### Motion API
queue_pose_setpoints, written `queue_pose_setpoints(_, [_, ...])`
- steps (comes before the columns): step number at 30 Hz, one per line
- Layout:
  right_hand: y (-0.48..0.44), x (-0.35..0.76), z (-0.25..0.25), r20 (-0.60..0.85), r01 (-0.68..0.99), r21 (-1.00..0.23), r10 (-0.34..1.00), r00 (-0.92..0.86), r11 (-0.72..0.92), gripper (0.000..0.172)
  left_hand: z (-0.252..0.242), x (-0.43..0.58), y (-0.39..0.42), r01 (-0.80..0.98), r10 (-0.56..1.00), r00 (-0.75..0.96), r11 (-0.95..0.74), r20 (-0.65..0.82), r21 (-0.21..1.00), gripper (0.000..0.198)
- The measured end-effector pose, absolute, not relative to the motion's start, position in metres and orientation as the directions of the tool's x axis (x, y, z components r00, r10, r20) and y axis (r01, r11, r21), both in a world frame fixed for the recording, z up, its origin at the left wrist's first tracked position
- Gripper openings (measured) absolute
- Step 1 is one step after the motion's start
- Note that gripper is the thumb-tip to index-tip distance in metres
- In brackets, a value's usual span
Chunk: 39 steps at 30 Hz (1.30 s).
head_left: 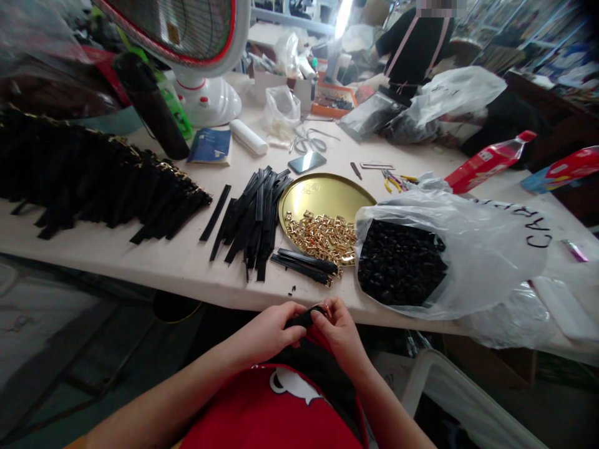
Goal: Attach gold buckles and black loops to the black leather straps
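Just below the table's near edge, my left hand (270, 329) and my right hand (339, 329) meet, both closed on a short black strap (302, 320). A small gold clasp (326, 309) shows at the strap's right end, under my right fingertips. On the table in front lies a round gold tray (327, 194) with several gold clasps (322, 234) heaped in it. Loose black straps (253, 215) lie left of the tray, and a few finished ones (304, 265) rest on its near rim.
A long pile of finished black straps (93, 174) fills the table's left. A clear plastic bag of black pieces (402, 262) lies right of the tray. Farther back are a phone (307, 162), pliers (395, 181), a fan (196, 56) and a black bottle (152, 103). Another person (416, 43) works at the far end.
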State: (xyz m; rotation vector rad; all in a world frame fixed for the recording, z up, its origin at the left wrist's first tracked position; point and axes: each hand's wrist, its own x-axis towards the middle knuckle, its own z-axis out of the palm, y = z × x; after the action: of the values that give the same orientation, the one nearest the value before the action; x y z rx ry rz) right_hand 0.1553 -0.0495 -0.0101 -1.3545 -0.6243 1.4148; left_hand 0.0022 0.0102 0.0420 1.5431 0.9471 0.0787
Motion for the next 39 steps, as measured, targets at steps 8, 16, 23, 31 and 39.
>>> queue_pose_setpoints(8, [-0.063,0.156,-0.014,-0.422,-0.226,-0.891,0.901,0.094,-0.394,0.028,0.022,-0.007,0.003,0.465,0.546,0.667,0.228,-0.507,0.856,0.038])
queue_pose_setpoints(16, [-0.072,0.146,-0.013,-0.329,-0.11,-0.944,0.91,0.252,-0.311,0.025,0.022,-0.005,-0.003,0.485,0.561,0.636,0.242,-0.529,0.84,0.03])
queue_pose_setpoints(23, [-0.078,0.142,-0.012,-0.407,-0.228,-0.907,0.878,0.254,-0.354,0.028,0.029,-0.002,-0.001,0.558,0.581,0.679,-0.012,-0.448,0.83,0.028])
queue_pose_setpoints(31, [-0.076,0.138,-0.017,-0.397,-0.215,-0.914,0.863,0.311,-0.343,0.027,0.023,-0.001,0.003,0.601,0.561,0.666,-0.013,-0.492,0.799,0.03])
queue_pose_setpoints(39, [-0.072,0.133,-0.03,-0.337,-0.099,-0.94,0.851,0.403,-0.325,0.024,0.015,0.012,0.006,0.598,0.568,0.646,0.04,-0.511,0.8,0.027])
